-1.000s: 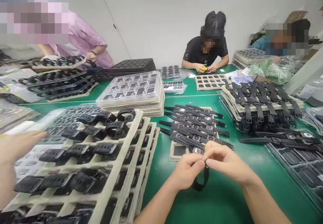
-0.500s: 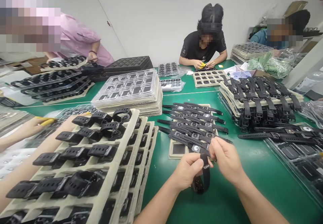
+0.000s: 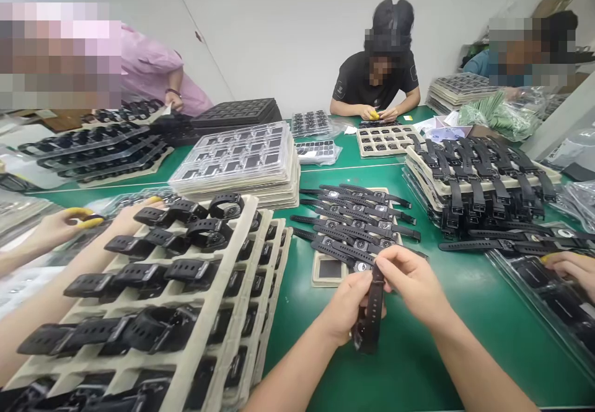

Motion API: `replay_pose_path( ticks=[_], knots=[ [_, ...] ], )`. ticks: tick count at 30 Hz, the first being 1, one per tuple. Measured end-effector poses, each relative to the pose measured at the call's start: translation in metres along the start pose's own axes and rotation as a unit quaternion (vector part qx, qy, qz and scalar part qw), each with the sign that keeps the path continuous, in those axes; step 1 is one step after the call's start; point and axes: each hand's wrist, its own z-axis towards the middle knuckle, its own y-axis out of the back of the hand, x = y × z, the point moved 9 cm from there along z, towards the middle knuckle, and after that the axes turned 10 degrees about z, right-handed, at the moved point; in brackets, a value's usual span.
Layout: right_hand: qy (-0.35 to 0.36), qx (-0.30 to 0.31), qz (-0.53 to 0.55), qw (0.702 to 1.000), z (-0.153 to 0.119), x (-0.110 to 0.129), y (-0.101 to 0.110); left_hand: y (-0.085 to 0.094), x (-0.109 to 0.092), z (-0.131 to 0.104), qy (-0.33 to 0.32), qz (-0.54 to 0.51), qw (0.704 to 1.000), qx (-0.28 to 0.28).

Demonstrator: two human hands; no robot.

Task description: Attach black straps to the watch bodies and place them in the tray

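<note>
Watches with opened black straps lie in rows across the centre tray, whose near left compartment shows a dark square panel. Left of the centre tray, a tall beige tray stack bears looped watches in its top compartments. To its upper left, a clear tray with dark squares in its cells tops another pile. To its right, more strapped watches drape over a beige-edged stack. Just on its near side, the black watch hangs between both hands. The left hand has its fingers curled closed on it; the right hand pinches the strap's upper end, thumb against fingertips, forearm slanting down rightward.
</note>
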Motion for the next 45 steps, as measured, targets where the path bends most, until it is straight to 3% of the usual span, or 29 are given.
replay_pose_path(
  ticks=[4,12,23,25,27,29,31,33,35,37,41,45],
  knots=[
    [-0.002,-0.085,0.037,0.996,0.002,-0.008,0.014,-0.005,0.017,0.002,0.045,-0.004,0.999,0.008],
    [0.005,-0.149,-0.001,0.989,0.008,-0.016,0.027,-0.021,0.019,0.003,0.050,-0.057,0.995,0.063],
    [-0.006,-0.153,-0.017,0.988,0.008,-0.015,0.029,-0.023,0.022,0.001,0.051,-0.027,0.996,0.072],
    [-0.006,-0.151,-0.024,0.988,0.007,-0.015,0.028,-0.024,0.022,0.000,0.051,0.011,0.996,0.079],
    [0.017,-0.147,-0.047,0.988,0.006,-0.008,0.029,-0.018,0.014,0.000,0.020,0.113,0.992,0.054],
    [0.064,-0.135,-0.100,0.984,0.004,0.005,0.027,-0.004,-0.010,-0.002,-0.076,0.282,0.956,-0.037],
    [0.086,-0.076,-0.158,0.981,0.003,0.011,0.016,0.003,-0.042,-0.012,-0.194,0.446,0.863,-0.139],
    [0.068,-0.007,-0.192,0.979,0.003,0.008,0.003,0.002,-0.060,-0.022,-0.270,0.546,0.771,-0.186],
    [0.044,0.006,-0.181,0.983,0.003,0.002,-0.002,0.001,-0.065,-0.027,-0.298,0.592,0.722,-0.199],
    [0.024,-0.028,-0.113,0.993,0.003,-0.004,0.001,0.002,-0.068,-0.032,-0.318,0.605,0.698,-0.214],
    [-0.035,-0.046,0.066,0.996,0.005,-0.022,-0.002,-0.001,-0.076,-0.048,-0.399,0.566,0.678,-0.246],
    [-0.055,-0.055,0.122,0.989,0.005,-0.031,-0.003,-0.011,-0.080,-0.055,-0.462,0.570,0.642,-0.222]
  ],
)
